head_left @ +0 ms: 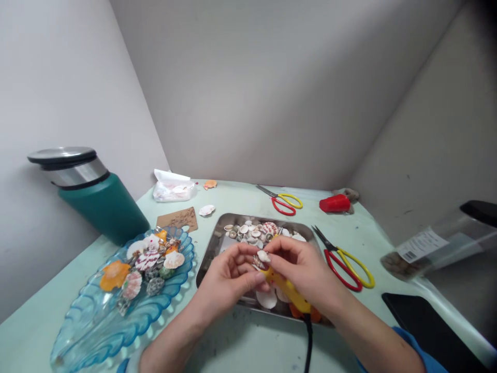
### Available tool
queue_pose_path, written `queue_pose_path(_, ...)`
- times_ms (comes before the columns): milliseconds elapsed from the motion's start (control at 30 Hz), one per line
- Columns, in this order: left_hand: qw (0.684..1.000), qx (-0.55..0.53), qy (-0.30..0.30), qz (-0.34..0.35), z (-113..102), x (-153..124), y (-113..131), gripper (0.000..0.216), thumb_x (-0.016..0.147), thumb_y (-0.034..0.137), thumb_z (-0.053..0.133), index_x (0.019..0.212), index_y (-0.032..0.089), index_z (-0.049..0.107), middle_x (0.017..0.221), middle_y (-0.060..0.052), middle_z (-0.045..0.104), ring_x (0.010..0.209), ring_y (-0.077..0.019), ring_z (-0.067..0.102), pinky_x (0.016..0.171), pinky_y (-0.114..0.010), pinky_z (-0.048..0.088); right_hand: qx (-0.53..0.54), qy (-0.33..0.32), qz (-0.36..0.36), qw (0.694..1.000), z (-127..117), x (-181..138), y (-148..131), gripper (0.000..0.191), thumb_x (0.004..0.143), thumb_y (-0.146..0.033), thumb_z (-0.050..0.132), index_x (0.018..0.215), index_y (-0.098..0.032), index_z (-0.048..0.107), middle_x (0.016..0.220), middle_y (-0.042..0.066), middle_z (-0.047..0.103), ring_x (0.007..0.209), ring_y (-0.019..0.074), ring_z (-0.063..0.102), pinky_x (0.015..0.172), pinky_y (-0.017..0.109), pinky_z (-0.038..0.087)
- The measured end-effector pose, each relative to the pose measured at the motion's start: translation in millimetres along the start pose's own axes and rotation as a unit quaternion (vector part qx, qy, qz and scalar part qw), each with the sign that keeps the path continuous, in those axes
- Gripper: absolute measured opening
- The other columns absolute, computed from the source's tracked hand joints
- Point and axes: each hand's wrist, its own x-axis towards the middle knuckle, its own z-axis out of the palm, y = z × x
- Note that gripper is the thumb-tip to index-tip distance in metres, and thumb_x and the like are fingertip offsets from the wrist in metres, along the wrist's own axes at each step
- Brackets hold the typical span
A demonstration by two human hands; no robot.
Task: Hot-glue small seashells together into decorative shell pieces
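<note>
My left hand (229, 274) and my right hand (306, 269) meet over a steel tray (217, 243) that holds several seashells. My right hand is closed round a yellow corded tool (289, 292), which looks like a glue gun, and its fingertips pinch a small pale shell (264, 255). My left hand's fingers curl in and touch the same shell and the tool's tip. The tool's black cord (308, 342) runs down toward me.
A blue shell-shaped glass dish (97, 321) with coloured shells sits at left, beside a green jug (101, 202) lying on its side. Two red-and-yellow scissors (347, 261), (285, 202), a red object (334, 203), a clear plastic jar (427, 248) and a black pad (427, 321) lie to the right.
</note>
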Motion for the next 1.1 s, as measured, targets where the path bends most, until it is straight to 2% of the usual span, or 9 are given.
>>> queue_pose_path(133, 1.0, -0.01, -0.008, 0.014, 0.2, -0.7, 0.4, 0.036, 0.064, 0.02, 0.077, 0.091, 0.016, 0.055, 0.072, -0.001, 0.066, 0.058, -0.014, 0.066, 0.059, -0.026, 0.052, 0.145, -0.021, 0.092, 0.985, 1.6, 0.1, -0.3, 0.009, 0.073, -0.026, 0.065, 0.073, -0.018, 0.06, 0.059, -0.005, 0.055, 0.049, 0.0086, 0.046, 0.047, 0.02, 0.036)
queue_pose_path(233, 0.999, -0.017, -0.021, 0.029, 0.0, -1.5, 0.4, 0.033, 0.067, 0.019, 0.075, 0.092, 0.015, 0.055, 0.076, -0.003, 0.067, 0.06, -0.0144, 0.066, 0.06, -0.028, 0.053, 0.188, -0.028, 0.109, 0.976, 0.9, -0.3, -0.4, 0.012, 0.071, -0.026, 0.068, 0.074, -0.017, 0.06, 0.058, -0.005, 0.055, 0.048, 0.0075, 0.043, 0.047, 0.019, 0.035)
queue_pose_path(500, 0.999, 0.0, 0.009, 0.033, -1.2, -2.0, 2.1, 0.024, 0.072, 0.022, 0.072, 0.089, 0.015, 0.056, 0.071, -0.001, 0.067, 0.054, -0.0127, 0.065, 0.055, -0.024, 0.051, 0.062, 0.011, 0.017, 0.998, 3.7, -3.0, -3.9, 0.008, 0.076, -0.025, 0.063, 0.072, -0.018, 0.064, 0.064, -0.003, 0.058, 0.057, 0.0108, 0.051, 0.052, 0.021, 0.039)
queue_pose_path(733, 0.998, 0.029, 0.059, 0.023, 1.5, -2.1, 4.5, 0.026, 0.068, 0.026, 0.073, 0.086, 0.012, 0.06, 0.057, 0.0, 0.067, 0.049, -0.0119, 0.063, 0.052, -0.021, 0.048, -0.082, 0.043, -0.09, 0.992, 3.7, -2.0, 2.7, 0.013, 0.081, -0.016, 0.055, 0.078, -0.02, 0.067, 0.078, 0.0, 0.062, 0.072, 0.015, 0.057, 0.063, 0.025, 0.043)
queue_pose_path(967, 0.992, 0.076, 0.094, 0.028, -1.1, -2.6, 1.6, 0.022, 0.071, 0.027, 0.07, 0.085, 0.013, 0.062, 0.051, -0.001, 0.067, 0.049, -0.011, 0.061, 0.052, -0.02, 0.047, -0.068, 0.008, -0.046, 0.997, -1.4, -5.7, -1.9, 0.017, 0.088, -0.028, 0.052, 0.099, -0.023, 0.063, 0.084, 0.001, 0.065, 0.071, 0.0146, 0.059, 0.06, 0.025, 0.046)
queue_pose_path(1100, 0.991, 0.084, 0.096, 0.05, 0.3, -2.3, -0.5, 0.022, 0.07, 0.027, 0.071, 0.085, 0.014, 0.061, 0.055, 0.001, 0.066, 0.052, -0.0117, 0.063, 0.053, -0.021, 0.05, -0.085, 0.0, -0.068, 0.994, 2.7, -6.3, 1.2, 0.017, 0.085, -0.025, 0.057, 0.1, -0.023, 0.063, 0.085, 0.001, 0.066, 0.07, 0.0145, 0.06, 0.061, 0.026, 0.047)
